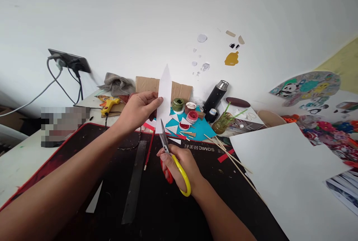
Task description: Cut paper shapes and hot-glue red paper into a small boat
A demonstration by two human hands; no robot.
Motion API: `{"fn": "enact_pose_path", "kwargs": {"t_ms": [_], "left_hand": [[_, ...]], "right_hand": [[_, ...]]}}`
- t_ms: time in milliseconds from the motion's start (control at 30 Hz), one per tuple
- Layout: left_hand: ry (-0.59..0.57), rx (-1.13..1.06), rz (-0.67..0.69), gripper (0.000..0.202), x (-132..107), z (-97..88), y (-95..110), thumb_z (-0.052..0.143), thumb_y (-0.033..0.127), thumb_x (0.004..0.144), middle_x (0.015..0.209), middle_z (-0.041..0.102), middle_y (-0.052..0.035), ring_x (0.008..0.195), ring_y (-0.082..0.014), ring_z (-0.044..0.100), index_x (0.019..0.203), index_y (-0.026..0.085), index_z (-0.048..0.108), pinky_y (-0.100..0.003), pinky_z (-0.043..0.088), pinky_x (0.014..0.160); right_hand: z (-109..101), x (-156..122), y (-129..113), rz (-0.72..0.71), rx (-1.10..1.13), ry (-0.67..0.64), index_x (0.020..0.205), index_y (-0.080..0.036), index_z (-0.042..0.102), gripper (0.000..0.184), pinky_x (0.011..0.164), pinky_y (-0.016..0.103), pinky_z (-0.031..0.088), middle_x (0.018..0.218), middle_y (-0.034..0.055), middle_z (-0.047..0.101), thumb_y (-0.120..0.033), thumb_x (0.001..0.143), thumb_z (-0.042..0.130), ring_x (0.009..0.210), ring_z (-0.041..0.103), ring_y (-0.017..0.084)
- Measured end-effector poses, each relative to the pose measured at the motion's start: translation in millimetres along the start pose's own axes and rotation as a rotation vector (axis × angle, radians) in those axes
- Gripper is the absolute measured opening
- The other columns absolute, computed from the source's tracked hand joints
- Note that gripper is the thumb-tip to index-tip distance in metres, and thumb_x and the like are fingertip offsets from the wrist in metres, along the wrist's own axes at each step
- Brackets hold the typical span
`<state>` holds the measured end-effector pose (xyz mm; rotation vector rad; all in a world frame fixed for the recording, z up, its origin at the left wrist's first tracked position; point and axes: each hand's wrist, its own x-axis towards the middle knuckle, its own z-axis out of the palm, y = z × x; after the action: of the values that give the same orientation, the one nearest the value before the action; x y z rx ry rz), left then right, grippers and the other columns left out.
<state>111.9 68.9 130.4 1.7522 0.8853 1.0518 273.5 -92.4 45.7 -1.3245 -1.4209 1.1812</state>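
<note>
My left hand (pixel 142 107) pinches a long white paper strip (pixel 165 88) between thumb and fingers. The strip stands upright and tapers to a point at its top. My right hand (pixel 181 166) is wrapped round scissors (pixel 181 175) with one yellow and one red handle. Their blades point up at the strip's lower end, slightly apart at the tips; whether they touch the paper I cannot tell. Below on the black desk mat (pixel 165 203) lie a clear ruler (pixel 134 183), a red pencil (pixel 150 149) and a white paper triangle (pixel 95 198).
Open paint jars (pixel 178 105) and paper scraps rest on a blue sheet (pixel 201 127). Behind stands a black thermos (pixel 215 96). Thin wooden sticks (pixel 240 166) lie beside a large white sheet (pixel 291 181) at right. A yellow glue gun (pixel 110 105) is at left.
</note>
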Motion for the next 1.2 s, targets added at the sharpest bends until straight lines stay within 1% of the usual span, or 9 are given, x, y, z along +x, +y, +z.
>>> {"fn": "enact_pose_path", "kwargs": {"t_ms": [167, 400, 533, 667, 1000, 1200], "left_hand": [[0.002, 0.019, -0.003, 0.031, -0.4, -0.3, -0.5, 0.071, 0.049, 0.093, 0.065, 0.067, -0.0015, 0.052, -0.0146, 0.060, 0.083, 0.019, 0.071, -0.025, 0.048, 0.050], [0.007, 0.026, -0.007, 0.028, -0.5, -0.3, 2.7, 0.070, 0.046, 0.094, 0.062, 0.065, -0.0002, 0.051, -0.0148, 0.060, 0.087, 0.019, 0.074, -0.025, 0.048, 0.049], [0.009, 0.028, -0.007, 0.026, -0.6, 0.3, 4.1, 0.069, 0.044, 0.094, 0.061, 0.065, 0.0001, 0.050, -0.0144, 0.059, 0.085, 0.019, 0.073, -0.025, 0.048, 0.048], [0.000, 0.020, -0.010, 0.027, -0.7, 0.3, 3.4, 0.070, 0.044, 0.093, 0.064, 0.066, -0.0009, 0.051, -0.0140, 0.059, 0.083, 0.020, 0.070, -0.025, 0.048, 0.048], [-0.003, 0.035, -0.017, 0.028, -1.7, 0.0, 3.6, 0.071, 0.047, 0.094, 0.066, 0.068, -0.0017, 0.053, -0.0150, 0.060, 0.087, 0.020, 0.074, -0.026, 0.051, 0.050], [0.002, 0.034, -0.025, 0.030, -2.3, 1.2, 4.6, 0.072, 0.049, 0.092, 0.067, 0.068, -0.0012, 0.054, -0.0151, 0.060, 0.084, 0.020, 0.071, -0.026, 0.050, 0.050]], "right_hand": [[0.0, 0.0, 1.8, 0.020, 0.010, 0.013, 0.108, -0.021, 0.073, 0.046, 0.049, 0.022, 0.048, 0.071, -0.0019, 0.065, -0.066, 0.107, 0.067, 0.050, 0.063, 0.012], [0.2, -0.6, -1.0, 0.021, -0.006, 0.015, 0.108, -0.021, 0.073, 0.045, 0.048, 0.022, 0.048, 0.069, -0.0022, 0.065, -0.066, 0.107, 0.066, 0.049, 0.062, 0.013], [0.0, -0.7, -2.4, 0.013, -0.018, 0.016, 0.106, -0.021, 0.073, 0.046, 0.049, 0.022, 0.048, 0.068, -0.0020, 0.064, -0.066, 0.107, 0.066, 0.049, 0.062, 0.013], [-0.2, -1.4, -2.3, 0.001, -0.029, 0.016, 0.106, -0.020, 0.073, 0.046, 0.049, 0.023, 0.049, 0.068, -0.0017, 0.064, -0.066, 0.107, 0.065, 0.050, 0.063, 0.013], [-1.7, 0.0, -5.7, 0.008, -0.034, 0.001, 0.106, -0.020, 0.072, 0.048, 0.050, 0.023, 0.049, 0.067, -0.0018, 0.064, -0.067, 0.107, 0.065, 0.050, 0.063, 0.014], [-2.1, -0.7, -6.4, 0.004, -0.042, 0.003, 0.107, -0.020, 0.071, 0.047, 0.050, 0.023, 0.049, 0.068, -0.0016, 0.064, -0.067, 0.107, 0.064, 0.050, 0.063, 0.014]]}}
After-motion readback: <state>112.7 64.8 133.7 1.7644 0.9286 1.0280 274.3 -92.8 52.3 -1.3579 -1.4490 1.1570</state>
